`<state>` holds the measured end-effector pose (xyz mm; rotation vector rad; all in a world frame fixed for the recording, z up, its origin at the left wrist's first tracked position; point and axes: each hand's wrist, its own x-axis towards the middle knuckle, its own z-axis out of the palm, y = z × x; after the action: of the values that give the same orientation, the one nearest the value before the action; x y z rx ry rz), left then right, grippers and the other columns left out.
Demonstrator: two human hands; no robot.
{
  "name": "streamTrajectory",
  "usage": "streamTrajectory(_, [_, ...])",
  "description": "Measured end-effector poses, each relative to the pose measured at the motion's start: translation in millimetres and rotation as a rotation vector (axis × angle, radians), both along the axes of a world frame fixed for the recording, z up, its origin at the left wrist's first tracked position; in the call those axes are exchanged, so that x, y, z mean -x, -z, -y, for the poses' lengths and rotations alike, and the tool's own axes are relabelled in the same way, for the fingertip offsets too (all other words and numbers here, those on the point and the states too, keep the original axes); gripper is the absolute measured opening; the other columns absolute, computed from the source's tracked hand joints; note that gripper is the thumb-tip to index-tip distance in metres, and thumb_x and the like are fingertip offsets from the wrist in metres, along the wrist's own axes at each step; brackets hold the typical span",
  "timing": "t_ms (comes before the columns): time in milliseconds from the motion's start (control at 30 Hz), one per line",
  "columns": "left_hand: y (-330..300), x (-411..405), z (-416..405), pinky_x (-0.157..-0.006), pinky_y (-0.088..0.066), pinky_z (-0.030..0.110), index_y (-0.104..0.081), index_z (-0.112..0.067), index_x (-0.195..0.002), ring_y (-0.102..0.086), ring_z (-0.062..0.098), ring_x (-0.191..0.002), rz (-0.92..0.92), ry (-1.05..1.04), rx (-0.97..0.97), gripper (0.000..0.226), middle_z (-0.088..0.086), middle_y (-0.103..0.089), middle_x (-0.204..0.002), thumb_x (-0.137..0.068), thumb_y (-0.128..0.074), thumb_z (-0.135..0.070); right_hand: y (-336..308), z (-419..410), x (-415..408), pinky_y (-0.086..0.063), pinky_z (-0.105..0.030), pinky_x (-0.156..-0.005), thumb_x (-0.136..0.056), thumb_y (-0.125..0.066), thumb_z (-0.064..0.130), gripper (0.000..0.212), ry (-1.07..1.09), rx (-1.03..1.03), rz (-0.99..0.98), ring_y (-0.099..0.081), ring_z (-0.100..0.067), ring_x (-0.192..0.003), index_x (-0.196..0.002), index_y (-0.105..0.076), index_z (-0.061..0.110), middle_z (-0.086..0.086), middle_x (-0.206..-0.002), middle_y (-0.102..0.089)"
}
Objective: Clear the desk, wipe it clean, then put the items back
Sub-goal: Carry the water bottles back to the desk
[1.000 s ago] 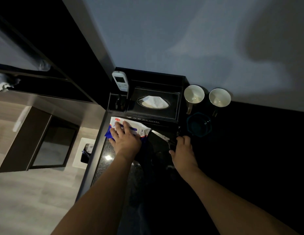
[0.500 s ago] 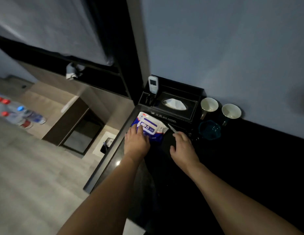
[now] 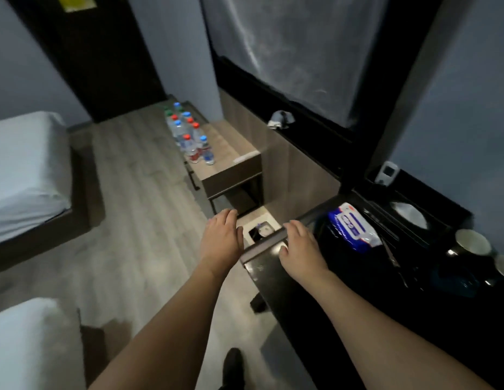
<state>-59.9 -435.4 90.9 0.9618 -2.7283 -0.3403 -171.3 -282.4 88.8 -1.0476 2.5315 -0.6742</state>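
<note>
The black desk (image 3: 273, 266) runs along the right side. On it lies a blue and white pack of wet wipes (image 3: 355, 229), in front of a black tissue box (image 3: 408, 218) with a white remote (image 3: 387, 173) in its holder. Two white mugs (image 3: 470, 243) and a teal glass dish (image 3: 459, 280) stand farther right. My right hand (image 3: 300, 243) hovers over the desk's left corner, fingers loosely spread, holding nothing. My left hand (image 3: 221, 237) is in the air left of the desk, above the floor, open and empty.
A low wooden side table (image 3: 231, 161) with several water bottles (image 3: 189, 133) stands by the window wall. A white bin (image 3: 259, 229) sits on the floor beside the desk. Two white beds (image 3: 23, 170) are on the left, with wooden floor between.
My view has swung left toward the room. My left hand has come off the wipes pack and moved left off the desk; my right hand has moved to the desk's left corner.
</note>
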Motion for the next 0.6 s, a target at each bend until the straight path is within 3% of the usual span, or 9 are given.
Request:
streamTrajectory(133, [-4.7,-62.7,66.9,-0.107,-0.036,0.039,-0.048,-0.009,-0.137,-0.049,0.029,-0.123,-0.015,-0.154,0.022,0.042,0.010,-0.052,-0.137,-0.100,-0.043,-0.026,-2.9,86.3,-37.0,-0.023,-0.035,-0.118,-0.091,-0.052,0.021,0.058,-0.155,-0.020,-0.093,-0.026,-0.023,-0.140,-0.146,-0.034,0.013,-0.006,-0.152,-0.031])
streamTrajectory(333, [5.5,-137.7,185.3,-0.102,-0.042,0.042,-0.052,-0.006,-0.133,-0.055,0.032,-0.115,-0.028,-0.345,0.011,0.042,0.012,-0.056,-0.133,-0.097,-0.043,-0.025,6.0,211.9,-83.4,-0.021,-0.034,-0.119,-0.095,-0.048,0.020,0.057,-0.326,-0.032,-0.072,-0.022,-0.019,-0.144,-0.149,-0.030,0.017,-0.002,-0.156,-0.025])
streamTrajectory(600, [16.6,-131.2,330.5,-0.109,-0.036,0.040,-0.047,-0.008,-0.138,-0.049,0.028,-0.124,-0.057,-0.371,-0.064,0.042,0.010,-0.052,-0.137,-0.099,-0.044,-0.024,14.4,342.9,-70.3,-0.022,-0.034,-0.119,-0.095,-0.050,0.020,0.056,-0.307,-0.066,-0.056,-0.023,-0.018,-0.144,-0.148,-0.032,0.018,-0.001,-0.155,-0.027])
